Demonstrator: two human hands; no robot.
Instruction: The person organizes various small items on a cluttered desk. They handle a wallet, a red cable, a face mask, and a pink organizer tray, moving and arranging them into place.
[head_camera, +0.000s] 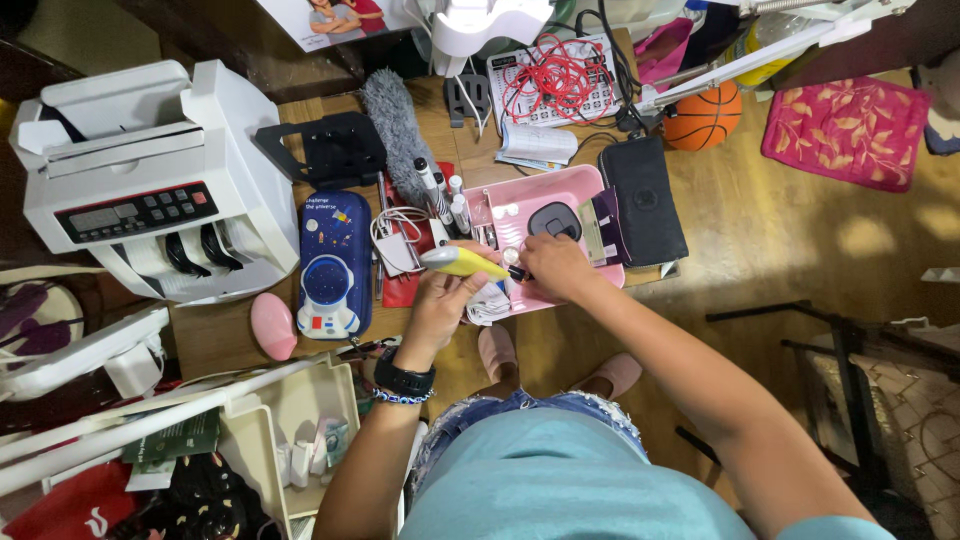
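Left hand (437, 305) grips a smooth yellow-and-grey pen-shaped tool (462, 262); right hand (556, 266) pinches its dark tip above the glossy pink plastic tray (578, 184) at the wooden desk's (215, 338) front edge, beside a rounded blue pencil case (334, 263).

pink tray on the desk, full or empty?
Full. The pink tray holds a dark oval case, small white bits and cards; right hand reaches in.

Light blue top, frayed denim shorts, black wristwatch (404, 378) and beaded bracelet (400, 397), pink slippers (497, 350).
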